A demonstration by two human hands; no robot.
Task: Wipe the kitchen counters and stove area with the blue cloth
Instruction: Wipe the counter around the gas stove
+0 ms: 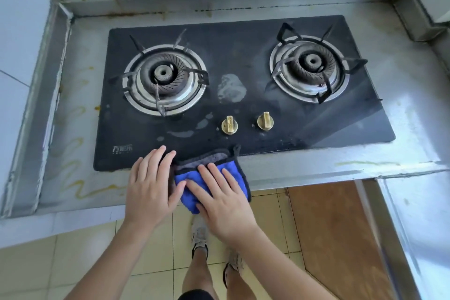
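The cloth (192, 181) lies folded at the front edge of the desk (304, 165), straddling the front rim of the black stove (243, 61) and hanging a little over the desk's lip toward the floor (85, 263). Both hands lie flat on it with straight, spread fingers, neither curled round it: the left hand (149, 186) covers its left side and reaches onto the stove glass, while the right hand (219, 200) presses the blue face from above. The cloth looks soft, light and limp, blue on one side with a grey plush lining and a dark trim, so it should bunch and fold under any push rather than slide as one piece; a flat palm spread wide over its middle would likely drive it best, and a pinch at a corner would only drag a tail. The stove glass looks smooth and carries pale smears between the two burners (165, 78) and near the two brass knobs (230, 125), so the cloth should glide there, yet it may snag on the burner supports and knobs. The steel desk to the left shows yellow wavy streaks, which probably need firmer pressure. Judged from these marks, most of the wiping is not yet done.
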